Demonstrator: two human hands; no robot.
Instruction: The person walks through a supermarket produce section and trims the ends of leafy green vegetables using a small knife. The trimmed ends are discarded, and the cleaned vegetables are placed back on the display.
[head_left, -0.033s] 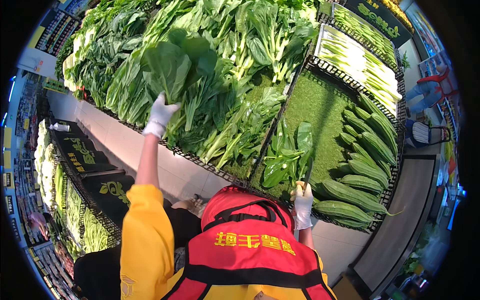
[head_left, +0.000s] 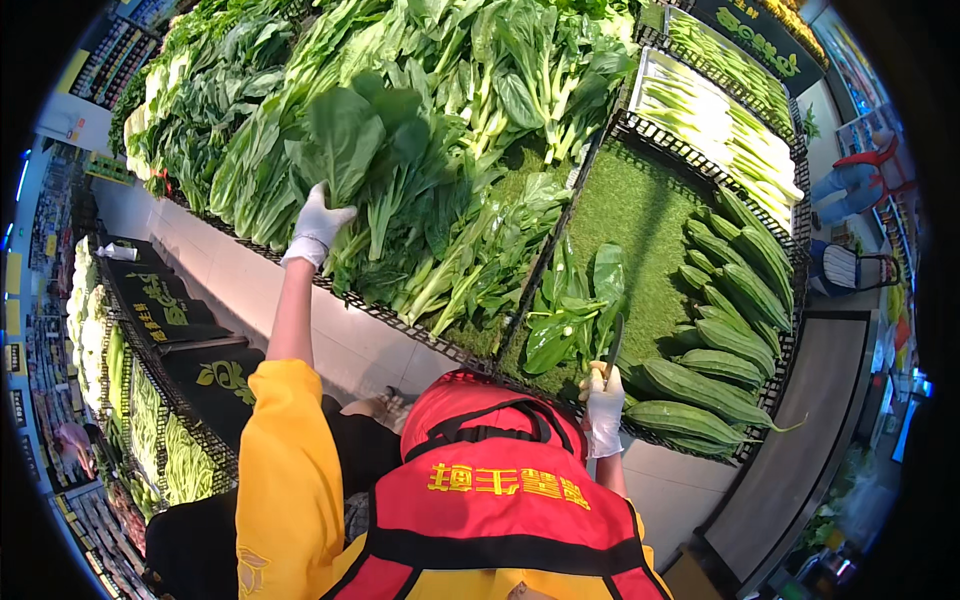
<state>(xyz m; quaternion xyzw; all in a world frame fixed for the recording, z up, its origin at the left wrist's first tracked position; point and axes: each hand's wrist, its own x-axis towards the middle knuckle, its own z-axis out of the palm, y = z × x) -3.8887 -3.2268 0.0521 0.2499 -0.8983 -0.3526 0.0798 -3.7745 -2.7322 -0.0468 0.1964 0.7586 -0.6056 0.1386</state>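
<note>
Head view: left hand [head_left: 316, 226] grips a leafy bunch [head_left: 345, 140], fingers hidden; right hand [head_left: 604, 405] clasps a knife [head_left: 612, 350].

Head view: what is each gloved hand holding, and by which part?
Left hand grips a bunch of leafy greens at the lower stem end. Right hand holds a thin dark stalk or blade by its bottom end; which cannot be told.
</note>
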